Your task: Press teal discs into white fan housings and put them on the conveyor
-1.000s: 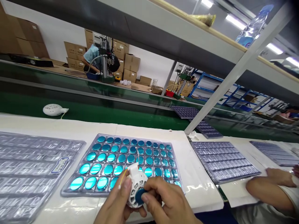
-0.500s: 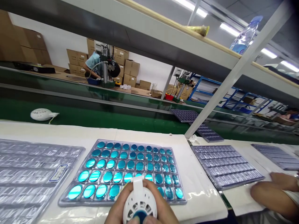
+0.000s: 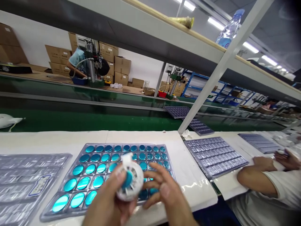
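My left hand [image 3: 107,194] is closed around a white round vented housing [image 3: 134,185] with slots and a short tab at its top. A teal disc [image 3: 127,179] sits at the housing's middle, under my left thumb. Just to the right, my right hand [image 3: 166,190] has its fingers spread, their tips close to the housing's edge; whether they touch it I cannot tell. Behind and below both hands lies a clear plastic tray [image 3: 50,209] holding rows of shiny teal discs. My hands hide part of its front rows.
A clear tray with a label [image 3: 39,185] lies at left. More trays [image 3: 216,157] lie at right, near a co-worker's arm [image 3: 256,180]. Beyond the white table covering runs a green belt [image 3: 70,121] with another white housing [image 3: 8,121]. A slanted post [image 3: 204,94] supports the shelf overhead.
My hands have lifted the housing up and left, over the tray. My right hand has come off it and opened, leaving it in my left. The camera view has swung right.
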Demonstrator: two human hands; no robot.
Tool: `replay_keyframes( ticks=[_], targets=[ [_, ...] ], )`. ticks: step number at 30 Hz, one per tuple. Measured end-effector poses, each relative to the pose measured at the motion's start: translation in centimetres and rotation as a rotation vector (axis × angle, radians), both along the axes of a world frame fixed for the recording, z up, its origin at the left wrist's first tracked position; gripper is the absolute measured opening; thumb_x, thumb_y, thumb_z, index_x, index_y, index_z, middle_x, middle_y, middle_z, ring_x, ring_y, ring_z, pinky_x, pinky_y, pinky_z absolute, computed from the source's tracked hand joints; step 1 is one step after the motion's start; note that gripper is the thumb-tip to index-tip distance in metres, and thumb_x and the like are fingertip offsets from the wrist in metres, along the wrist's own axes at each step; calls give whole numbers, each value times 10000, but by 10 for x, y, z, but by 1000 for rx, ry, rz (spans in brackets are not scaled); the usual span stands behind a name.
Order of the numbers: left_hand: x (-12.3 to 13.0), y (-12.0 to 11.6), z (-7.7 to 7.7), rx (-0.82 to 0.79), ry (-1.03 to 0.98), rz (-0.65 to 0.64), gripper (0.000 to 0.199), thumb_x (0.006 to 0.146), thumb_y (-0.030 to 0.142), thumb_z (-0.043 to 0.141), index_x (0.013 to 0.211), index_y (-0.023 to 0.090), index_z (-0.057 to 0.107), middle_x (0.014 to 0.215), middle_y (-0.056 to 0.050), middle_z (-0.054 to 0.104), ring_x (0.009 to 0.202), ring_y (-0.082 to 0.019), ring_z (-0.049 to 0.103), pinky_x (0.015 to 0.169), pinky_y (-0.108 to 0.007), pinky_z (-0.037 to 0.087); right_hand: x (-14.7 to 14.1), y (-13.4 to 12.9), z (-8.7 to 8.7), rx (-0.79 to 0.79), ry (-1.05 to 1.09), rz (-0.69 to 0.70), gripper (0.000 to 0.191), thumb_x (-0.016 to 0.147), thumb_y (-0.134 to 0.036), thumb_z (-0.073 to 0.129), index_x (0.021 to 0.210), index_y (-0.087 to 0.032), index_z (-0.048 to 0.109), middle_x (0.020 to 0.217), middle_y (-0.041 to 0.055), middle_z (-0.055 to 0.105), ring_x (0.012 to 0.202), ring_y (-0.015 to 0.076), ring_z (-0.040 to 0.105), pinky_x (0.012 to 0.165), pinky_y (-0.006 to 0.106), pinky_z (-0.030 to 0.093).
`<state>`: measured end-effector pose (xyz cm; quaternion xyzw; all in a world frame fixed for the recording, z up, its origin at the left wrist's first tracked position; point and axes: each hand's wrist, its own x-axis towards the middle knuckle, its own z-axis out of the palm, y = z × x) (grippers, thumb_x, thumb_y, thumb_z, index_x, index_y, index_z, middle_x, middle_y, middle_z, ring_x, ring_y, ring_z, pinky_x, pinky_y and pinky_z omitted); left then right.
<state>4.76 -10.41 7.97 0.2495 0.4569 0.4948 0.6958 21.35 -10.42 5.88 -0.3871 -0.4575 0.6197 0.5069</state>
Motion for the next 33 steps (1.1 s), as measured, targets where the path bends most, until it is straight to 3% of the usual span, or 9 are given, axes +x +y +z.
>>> replay_keyframes(
  ticks=[3, 6, 8, 11, 15, 18, 21, 26, 33],
  targets=[
    [-35, 50, 27, 217, 581, -20, 553, 857, 658, 452, 1099, 166, 522, 695, 17, 541, 516, -96, 456, 437, -204, 374, 48, 17, -8, 84, -183, -358, 328, 896, -496, 617, 1022, -195, 652, 941, 88, 661, 772, 201, 625, 589, 277, 517],
    [-73, 105, 50, 282, 911, 2, 546, 868, 625, 497, 1117, 139, 507, 757, 22, 499, 624, -126, 498, 504, -229, 370, 93, 26, -37, 104, -427, -598, 206, 877, -393, 593, 825, -197, 627, 772, 31, 610, 648, 170, 547, 566, 270, 448],
    [-93, 139, 58, 266, 1190, 62, 731, 862, 696, 455, 1255, 79, 452, 943, -65, 553, 881, -287, 586, 674, -363, 472, 112, 30, -60, 78, -559, -663, 190, 841, -383, 583, 793, -201, 611, 707, 13, 581, 614, 176, 518, 566, 285, 423],
    [-111, 180, 52, 216, 1496, 76, 829, 921, 687, 311, 1363, -13, 360, 1307, -265, 458, 1184, -500, 481, 884, -630, 431, 121, 35, -83, 51, -620, -658, 205, 816, -402, 562, 770, -205, 594, 640, -7, 538, 572, 179, 491, 548, 293, 398],
    [-123, 207, 27, 154, 1688, -12, 634, 940, 573, 463, 1431, 177, 397, 1452, -172, 435, 1228, -364, 522, 996, -592, 442, 115, 38, -85, 36, -628, -573, 214, 813, -409, 566, 850, -203, 612, 664, -8, 554, 581, 184, 501, 550, 294, 388],
    [-135, 211, 12, 176, 1788, -126, 592, 928, 545, 516, 1410, 209, 445, 1434, -137, 479, 1238, -342, 518, 1015, -583, 427, 110, 38, -76, 24, -636, -503, 233, 827, -394, 557, 934, -198, 622, 743, 21, 616, 674, 209, 560, 616, 306, 418],
    [-154, 202, -1, 168, 1824, -280, 603, 926, 555, 479, 1332, 112, 521, 1264, -191, 608, 1092, -338, 615, 942, -540, 467, 107, 44, -65, -17, -622, -433, 236, 831, -332, 535, 1004, -194, 617, 828, 40, 659, 753, 214, 597, 658, 305, 443],
    [-180, 167, -25, 186, 1765, -458, 641, 877, 578, 431, 1187, 51, 622, 1178, -218, 697, 1060, -368, 653, 958, -442, 460, 97, 66, -52, -170, -541, -314, 329, 826, -314, 499, 1107, -174, 595, 715, -3, 610, 527, 159, 532, 487, 272, 406],
    [-166, 134, -30, 272, 1828, -399, 709, 929, 575, 311, 1299, 26, 564, 1189, -268, 682, 1022, -390, 688, 848, -452, 531, 84, 91, -46, -175, -494, -238, 206, 756, -338, 658, 869, -166, 662, 694, -4, 612, 601, 163, 536, 548, 265, 382]
  ],
)
